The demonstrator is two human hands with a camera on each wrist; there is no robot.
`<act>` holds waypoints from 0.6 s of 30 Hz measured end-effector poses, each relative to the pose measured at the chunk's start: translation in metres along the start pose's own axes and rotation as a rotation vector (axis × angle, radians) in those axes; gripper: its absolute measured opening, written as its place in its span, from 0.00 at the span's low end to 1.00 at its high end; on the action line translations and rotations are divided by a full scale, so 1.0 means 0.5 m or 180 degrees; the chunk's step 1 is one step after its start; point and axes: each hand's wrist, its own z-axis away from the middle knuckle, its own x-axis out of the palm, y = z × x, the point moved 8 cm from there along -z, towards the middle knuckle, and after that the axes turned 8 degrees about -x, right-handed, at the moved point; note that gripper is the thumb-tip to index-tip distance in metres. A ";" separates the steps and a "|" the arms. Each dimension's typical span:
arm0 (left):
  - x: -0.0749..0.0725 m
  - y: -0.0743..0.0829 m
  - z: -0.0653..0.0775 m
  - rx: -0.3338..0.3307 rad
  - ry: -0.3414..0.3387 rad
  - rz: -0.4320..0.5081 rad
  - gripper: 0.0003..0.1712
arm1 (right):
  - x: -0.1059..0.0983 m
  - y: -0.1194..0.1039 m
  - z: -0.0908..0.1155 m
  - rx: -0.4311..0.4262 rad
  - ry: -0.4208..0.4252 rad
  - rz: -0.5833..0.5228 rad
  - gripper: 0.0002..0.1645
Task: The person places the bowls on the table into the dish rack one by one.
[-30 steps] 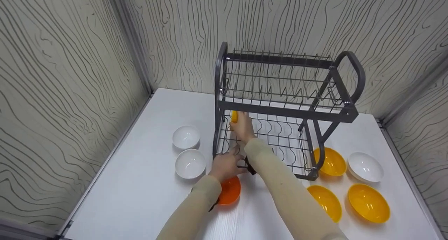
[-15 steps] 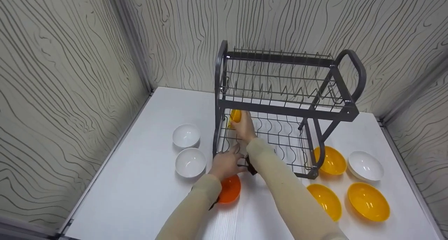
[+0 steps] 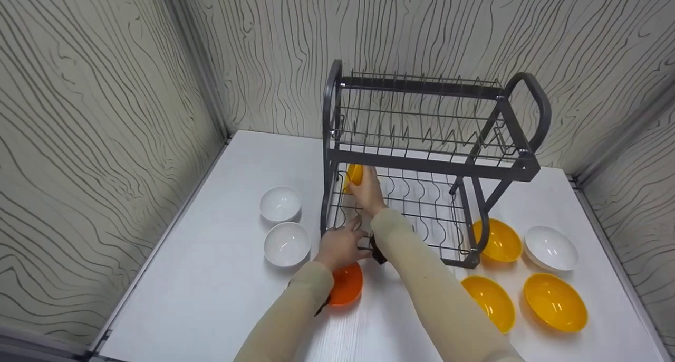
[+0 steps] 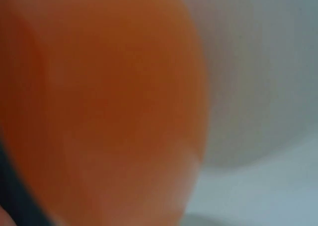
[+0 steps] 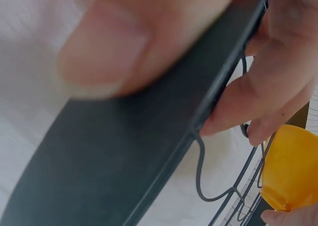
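Observation:
My right hand (image 3: 367, 190) reaches under the upper tier of a two-tier dark dish rack (image 3: 422, 164) and holds a yellow bowl (image 3: 353, 176), tilted on edge, at the lower tier's left back. The right wrist view shows that yellow bowl (image 5: 290, 166) beside the wavy wires, with a fingertip (image 5: 298, 217) at its rim. My left hand (image 3: 343, 246) grips the rack's lower front rail (image 5: 99, 156), thumb on the near side and fingers behind it. Below the left wrist sits an orange bowl (image 3: 347, 285), partly hidden; it fills much of the blurred left wrist view.
Two white bowls (image 3: 280, 205) stand left of the rack on the white table (image 3: 211, 298). To the right are a white bowl (image 3: 551, 248) and three yellow bowls (image 3: 555, 303), one partly behind the rack's leg and one partly behind the right sleeve. Patterned panels (image 3: 274, 50) enclose the table.
The yellow bowl in my right hand has turned, so more of it shows, and the right hand has shifted slightly. My left hand stays on the rail.

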 end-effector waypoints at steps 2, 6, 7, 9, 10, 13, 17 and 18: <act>0.000 0.000 0.000 0.0005 0.0017 0.0010 0.27 | 0.000 -0.001 0.000 -0.0026 0.0012 0.0055 0.44; 0.001 0.000 -0.001 0.0002 0.0028 0.0001 0.28 | -0.001 -0.001 0.000 -0.0072 0.0034 0.0133 0.46; 0.002 0.000 -0.001 0.0005 0.0034 -0.0003 0.28 | -0.001 -0.001 0.000 -0.0094 0.0039 0.0146 0.46; 0.002 0.000 -0.001 0.0014 0.0036 -0.0029 0.29 | -0.003 -0.001 0.000 -0.0100 0.0048 0.0163 0.46; 0.002 0.001 -0.001 0.0020 0.0036 -0.0043 0.30 | -0.004 0.000 0.000 -0.0086 0.0052 0.0168 0.45; 0.000 0.001 -0.001 0.0021 0.0029 -0.0066 0.31 | -0.008 -0.001 0.000 -0.0081 0.0063 0.0184 0.45; 0.000 -0.001 0.000 0.0004 0.0018 -0.0057 0.32 | -0.015 -0.005 0.002 -0.0081 0.0058 0.0247 0.45; -0.001 -0.001 0.000 0.0001 0.0024 -0.0065 0.33 | -0.017 -0.007 0.003 -0.0095 0.0060 0.0261 0.46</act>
